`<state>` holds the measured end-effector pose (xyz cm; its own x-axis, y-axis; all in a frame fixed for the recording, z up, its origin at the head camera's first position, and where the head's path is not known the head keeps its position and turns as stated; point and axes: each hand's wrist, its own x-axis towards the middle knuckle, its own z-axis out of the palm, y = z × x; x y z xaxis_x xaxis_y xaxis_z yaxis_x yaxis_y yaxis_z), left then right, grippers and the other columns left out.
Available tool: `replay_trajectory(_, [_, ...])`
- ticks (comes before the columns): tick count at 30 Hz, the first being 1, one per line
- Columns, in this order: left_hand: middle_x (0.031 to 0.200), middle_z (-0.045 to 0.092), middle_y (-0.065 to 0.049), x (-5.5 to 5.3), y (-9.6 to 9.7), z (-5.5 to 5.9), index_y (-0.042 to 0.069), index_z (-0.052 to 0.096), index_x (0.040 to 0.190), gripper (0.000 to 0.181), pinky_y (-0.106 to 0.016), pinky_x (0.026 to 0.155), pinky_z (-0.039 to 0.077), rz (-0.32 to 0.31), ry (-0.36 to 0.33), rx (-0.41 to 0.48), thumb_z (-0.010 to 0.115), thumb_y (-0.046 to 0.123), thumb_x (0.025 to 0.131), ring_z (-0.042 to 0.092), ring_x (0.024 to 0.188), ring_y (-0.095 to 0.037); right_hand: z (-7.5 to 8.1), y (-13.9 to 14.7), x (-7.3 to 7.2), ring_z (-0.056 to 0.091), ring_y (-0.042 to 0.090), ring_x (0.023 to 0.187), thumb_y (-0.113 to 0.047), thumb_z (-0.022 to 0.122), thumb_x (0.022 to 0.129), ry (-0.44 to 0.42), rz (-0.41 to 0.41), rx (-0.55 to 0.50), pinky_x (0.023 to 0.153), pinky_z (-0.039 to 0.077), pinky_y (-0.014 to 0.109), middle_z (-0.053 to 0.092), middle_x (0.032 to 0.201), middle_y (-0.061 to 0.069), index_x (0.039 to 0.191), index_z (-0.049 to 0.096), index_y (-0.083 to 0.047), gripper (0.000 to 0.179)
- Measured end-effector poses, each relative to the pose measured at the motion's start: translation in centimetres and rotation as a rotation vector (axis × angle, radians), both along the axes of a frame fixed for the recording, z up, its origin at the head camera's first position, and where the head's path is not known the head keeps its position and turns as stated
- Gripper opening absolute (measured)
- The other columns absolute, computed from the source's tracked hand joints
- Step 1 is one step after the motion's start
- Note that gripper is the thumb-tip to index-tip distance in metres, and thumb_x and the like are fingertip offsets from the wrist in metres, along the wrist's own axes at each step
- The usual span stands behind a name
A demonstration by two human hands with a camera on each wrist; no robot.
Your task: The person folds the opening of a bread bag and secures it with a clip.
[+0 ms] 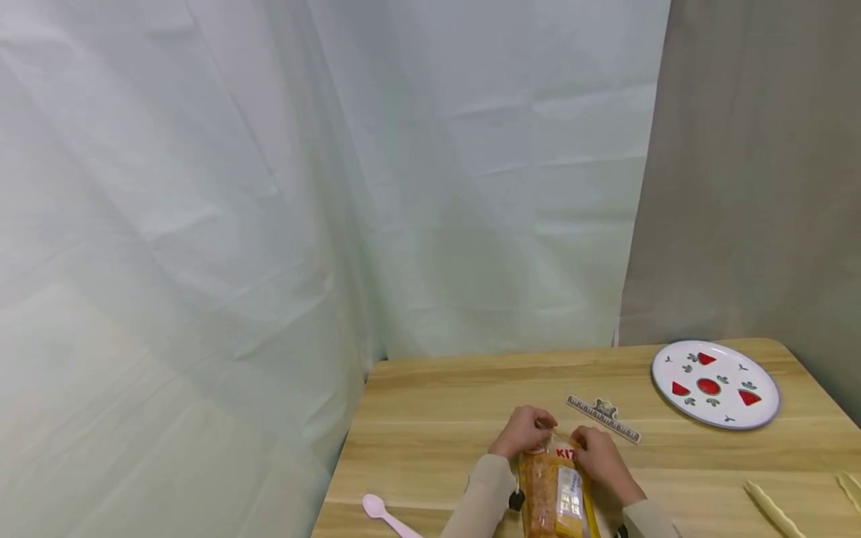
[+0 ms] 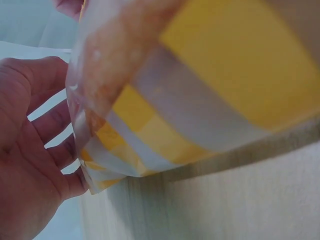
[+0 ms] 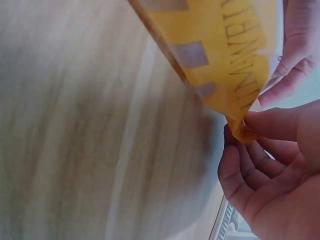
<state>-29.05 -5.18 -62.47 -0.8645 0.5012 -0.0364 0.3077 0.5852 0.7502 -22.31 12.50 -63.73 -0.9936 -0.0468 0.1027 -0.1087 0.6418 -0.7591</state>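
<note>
A clear plastic bread bag with yellow print and brown bread inside lies near the table's front, its open-looking end pointing away from me. At that end's left side my left hand grips the edge, thumb and fingertips meeting the film. My right hand pinches the opposite corner; in the right wrist view the thumb and index finger squeeze the gathered yellow tip of the bag. Seen from the left wrist, the fingers of the left hand reach behind the film. A long clip with ruler-like marks lies just beyond both hands.
On the wooden table a white plate with red fruit pictures sits at the back right. A pink spoon lies at the front left. Pale, wavy-edged strips are at the front right. White curtains hang behind.
</note>
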Motion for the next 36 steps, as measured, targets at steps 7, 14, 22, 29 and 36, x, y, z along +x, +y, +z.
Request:
replay_trajectory(7, [0.093,0.073,0.002,0.1,0.1,0.5,0.004,0.076,0.104,0.018,-0.018,0.065,0.051,-0.011,0.003,-0.002,0.071,0.001,0.087,0.061,0.077,-0.002,-0.1,0.4,0.1,0.06,0.02,0.073,0.012,0.069,0.072,0.019,-0.001,-0.059,0.071,0.053,0.039,0.066,0.078,0.005,0.088,0.068,0.002,0.018])
replay_trajectory(14, [0.09,0.069,0.004,0.3,0.2,0.7,0.006,0.076,0.105,0.019,-0.019,0.064,0.05,-0.014,-0.038,-0.011,0.073,0.004,0.086,0.057,0.073,-0.002,-0.1,0.7,0.2,0.06,0.018,0.074,0.011,0.07,0.074,0.0,0.008,-0.067,0.072,0.054,0.038,0.066,0.079,0.004,0.09,0.069,0.002,0.018])
replay_trajectory(22, [0.083,0.068,0.003,0.3,0.2,0.7,0.003,0.076,0.101,0.016,-0.019,0.065,0.048,-0.045,0.023,-0.021,0.073,0.0,0.085,0.056,0.072,-0.002,-0.1,0.6,0.5,0.059,0.016,0.072,0.013,0.07,0.072,0.026,0.008,-0.104,0.069,0.053,0.033,0.067,0.078,0.003,0.087,0.07,0.0,0.02])
replay_trajectory(29, [0.074,0.061,0.009,0.4,0.1,-0.1,0.005,0.075,0.089,0.008,-0.018,0.047,0.043,-0.048,-0.041,-0.023,0.069,-0.001,0.089,0.049,0.053,-0.003,-0.3,0.4,0.6,0.057,0.014,0.07,0.014,0.069,0.071,0.034,0.021,-0.123,0.066,0.05,0.03,0.067,0.078,0.003,0.086,0.07,-0.002,0.022])
replay_trajectory(36, [0.072,0.061,0.008,0.1,-0.1,-0.2,0.003,0.073,0.086,0.009,-0.017,0.048,0.042,-0.096,0.003,-0.006,0.068,-0.004,0.089,0.048,0.055,-0.001,-0.4,0.7,0.7,0.055,0.012,0.069,0.014,0.07,0.07,0.041,0.046,-0.13,0.063,0.049,0.028,0.065,0.077,0.004,0.086,0.069,0.0,0.021])
